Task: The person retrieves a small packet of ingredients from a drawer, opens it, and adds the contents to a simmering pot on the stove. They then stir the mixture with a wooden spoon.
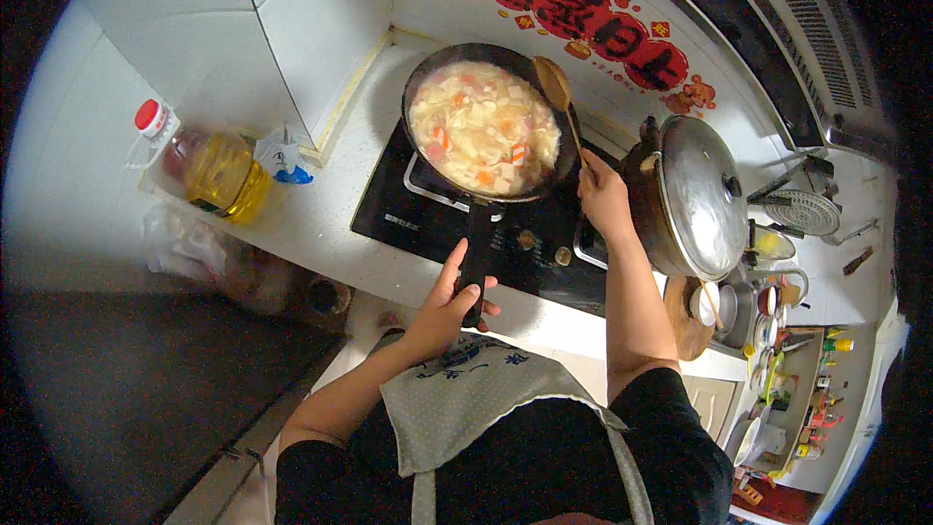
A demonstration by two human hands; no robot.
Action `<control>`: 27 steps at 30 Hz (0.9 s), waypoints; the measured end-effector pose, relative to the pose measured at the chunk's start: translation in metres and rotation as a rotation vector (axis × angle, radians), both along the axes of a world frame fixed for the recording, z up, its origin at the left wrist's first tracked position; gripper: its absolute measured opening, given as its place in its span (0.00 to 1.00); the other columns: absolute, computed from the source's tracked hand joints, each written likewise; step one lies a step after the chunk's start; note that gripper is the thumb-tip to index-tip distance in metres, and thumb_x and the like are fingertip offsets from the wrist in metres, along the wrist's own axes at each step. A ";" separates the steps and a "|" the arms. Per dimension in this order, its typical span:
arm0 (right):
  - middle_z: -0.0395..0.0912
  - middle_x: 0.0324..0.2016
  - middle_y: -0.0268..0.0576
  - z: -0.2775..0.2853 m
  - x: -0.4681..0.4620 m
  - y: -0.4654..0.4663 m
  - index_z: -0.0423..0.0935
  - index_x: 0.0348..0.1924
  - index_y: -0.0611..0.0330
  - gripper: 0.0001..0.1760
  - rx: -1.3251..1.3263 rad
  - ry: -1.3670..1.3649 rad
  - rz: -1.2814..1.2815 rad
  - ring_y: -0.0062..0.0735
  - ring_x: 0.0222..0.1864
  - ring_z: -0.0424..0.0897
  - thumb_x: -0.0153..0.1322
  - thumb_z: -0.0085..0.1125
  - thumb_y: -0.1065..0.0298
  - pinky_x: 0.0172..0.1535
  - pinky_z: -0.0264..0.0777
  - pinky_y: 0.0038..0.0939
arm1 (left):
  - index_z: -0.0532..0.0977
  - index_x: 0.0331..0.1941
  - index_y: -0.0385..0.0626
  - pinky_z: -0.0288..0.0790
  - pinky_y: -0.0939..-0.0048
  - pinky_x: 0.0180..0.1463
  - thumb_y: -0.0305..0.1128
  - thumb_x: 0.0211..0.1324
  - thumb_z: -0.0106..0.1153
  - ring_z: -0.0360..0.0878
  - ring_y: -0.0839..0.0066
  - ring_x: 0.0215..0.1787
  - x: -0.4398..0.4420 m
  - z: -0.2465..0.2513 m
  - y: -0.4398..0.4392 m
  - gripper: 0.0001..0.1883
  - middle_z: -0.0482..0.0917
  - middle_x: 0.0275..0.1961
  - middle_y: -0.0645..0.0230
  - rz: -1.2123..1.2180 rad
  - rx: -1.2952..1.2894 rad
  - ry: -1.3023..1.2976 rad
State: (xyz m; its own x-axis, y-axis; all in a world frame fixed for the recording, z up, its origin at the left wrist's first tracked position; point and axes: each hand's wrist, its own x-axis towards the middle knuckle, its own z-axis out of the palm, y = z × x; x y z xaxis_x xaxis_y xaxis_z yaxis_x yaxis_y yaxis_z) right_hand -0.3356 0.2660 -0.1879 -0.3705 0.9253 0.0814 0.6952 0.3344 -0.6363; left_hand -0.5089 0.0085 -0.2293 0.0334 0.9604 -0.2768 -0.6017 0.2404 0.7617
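A dark frying pan (561, 160) sits on the left burner of a black gas hob (393, 211). Pale soup (481, 124) with tofu cubes, orange pieces and striped crab stick fills it nearly to the sides. My left hand (459, 295) is around the pan's black handle (477, 233), which points toward my body; its index finger lies stretched along the handle. My right hand (606, 193) grips a wooden spoon (572, 120) by its shaft. The spoon's bowl is up at the pan's far right rim, out of the soup.
A large lidded metal pot (703, 197) stands close on the right. On the left counter is a bottle of yellow cooking oil (226, 175). Beyond the pot are a round wooden board (685, 324), a white bowl (704, 304) and a sink (738, 310). A range hood (802, 29) overhangs the upper right.
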 end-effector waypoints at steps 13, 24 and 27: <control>0.71 0.17 0.36 0.012 -0.071 0.016 0.72 0.61 0.54 0.22 -0.102 -0.064 0.272 0.21 0.17 0.68 0.73 0.50 0.66 0.26 0.66 0.25 | 0.35 0.74 0.57 0.76 0.73 0.29 0.26 0.66 0.43 0.79 0.74 0.34 -0.002 -0.003 -0.001 0.39 0.74 0.53 0.56 0.009 0.048 0.062; 0.78 0.26 0.49 0.061 -0.047 -0.019 0.74 0.58 0.43 0.25 0.372 -0.590 0.610 0.47 0.28 0.80 0.67 0.55 0.69 0.32 0.75 0.40 | 0.35 0.74 0.60 0.75 0.73 0.29 0.26 0.66 0.42 0.78 0.75 0.33 -0.002 0.001 -0.001 0.39 0.74 0.52 0.56 -0.001 0.011 0.050; 0.77 0.26 0.43 0.073 -0.029 -0.022 0.74 0.59 0.41 0.26 0.498 -0.761 0.623 0.44 0.27 0.79 0.66 0.55 0.69 0.31 0.75 0.40 | 0.35 0.74 0.60 0.75 0.73 0.29 0.26 0.66 0.42 0.78 0.74 0.33 -0.002 0.002 -0.001 0.39 0.74 0.52 0.56 0.001 0.003 0.037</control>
State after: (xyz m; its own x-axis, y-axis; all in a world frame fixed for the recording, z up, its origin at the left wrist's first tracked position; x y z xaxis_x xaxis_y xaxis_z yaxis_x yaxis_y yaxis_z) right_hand -0.3643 0.2436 -0.1147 -0.8723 0.4860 -0.0544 0.4688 0.8626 0.1902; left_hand -0.5112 0.0079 -0.2271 0.0224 0.9611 -0.2753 -0.5729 0.2380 0.7843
